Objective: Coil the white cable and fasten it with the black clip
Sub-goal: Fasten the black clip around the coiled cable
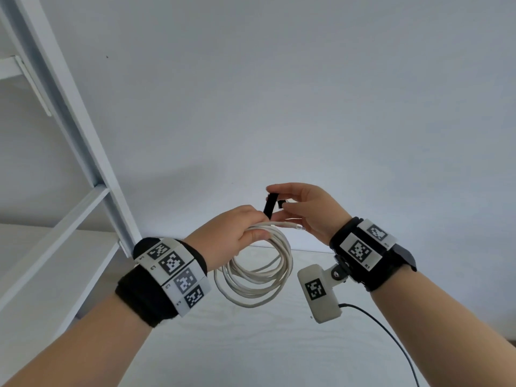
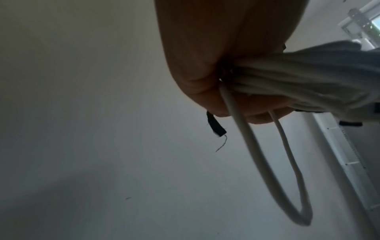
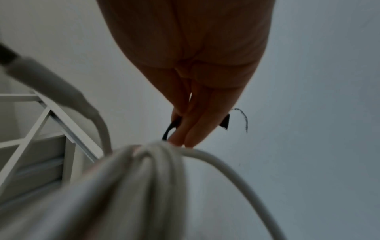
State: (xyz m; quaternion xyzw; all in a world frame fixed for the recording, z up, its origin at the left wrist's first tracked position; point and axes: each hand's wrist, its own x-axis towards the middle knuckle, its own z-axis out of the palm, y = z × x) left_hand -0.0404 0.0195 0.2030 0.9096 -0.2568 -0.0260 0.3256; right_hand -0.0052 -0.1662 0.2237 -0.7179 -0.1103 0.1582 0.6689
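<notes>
Our left hand (image 1: pixel 231 233) grips the white cable (image 1: pixel 255 275), coiled and hanging above the table (image 1: pixel 251 344). Our right hand (image 1: pixel 304 208) pinches the black clip (image 1: pixel 270 205) just above; we should wrap tight round all loops.

A pale table (image 1: pixel 251 344) with a faint wood grain fills the lower part of the head view, its far edge meeting a plain light wall (image 1: pixel 279 79). At the table's left edge stands a white metal frame (image 1: pixel 69 107), with a slanted upright, a diagonal brace and shelf-like boards beside it; the right wrist view shows the same frame (image 3: pixel 41 123) at its left. A thin black wire (image 1: pixel 391 328) trails over the table toward its near right corner.
</notes>
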